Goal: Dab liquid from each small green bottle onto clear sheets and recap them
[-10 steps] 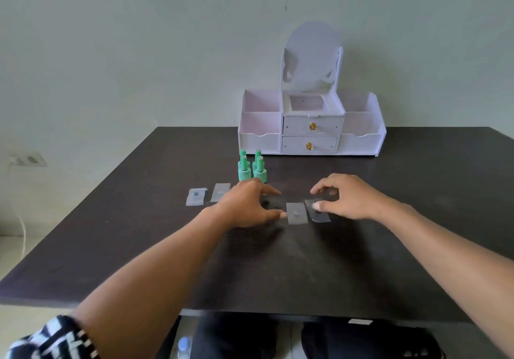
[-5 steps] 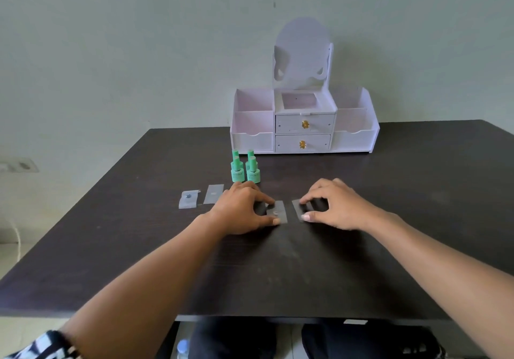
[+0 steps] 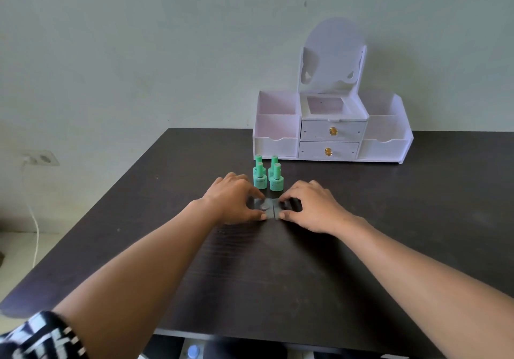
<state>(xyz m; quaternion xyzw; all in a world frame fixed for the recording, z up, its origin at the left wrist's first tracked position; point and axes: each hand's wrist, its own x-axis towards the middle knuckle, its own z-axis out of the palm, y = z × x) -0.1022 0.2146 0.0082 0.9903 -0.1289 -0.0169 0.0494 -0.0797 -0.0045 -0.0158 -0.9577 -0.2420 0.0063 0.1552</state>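
Several small green bottles [image 3: 267, 175] stand capped in a tight cluster on the dark table [image 3: 278, 275]. Just in front of them two clear sheets lie flat, edge to edge. The left sheet [image 3: 263, 207] carries a pale dab of liquid, and my left hand [image 3: 232, 202] pinches it between thumb and forefinger. My right hand [image 3: 311, 205] pinches the right sheet [image 3: 276, 210] the same way and covers most of it. Both hands rest on the table, about a hand's width short of the bottles.
A white organiser [image 3: 332, 125] with two gold-knobbed drawers, open side bins and an upright arched back stands at the table's far edge against the wall. A wall socket [image 3: 41, 159] with a white cable is at the left.
Both hands have slid their sheets together until the edges meet, nearer the bottles. The two sheets that lay further left are out of sight behind my left hand.
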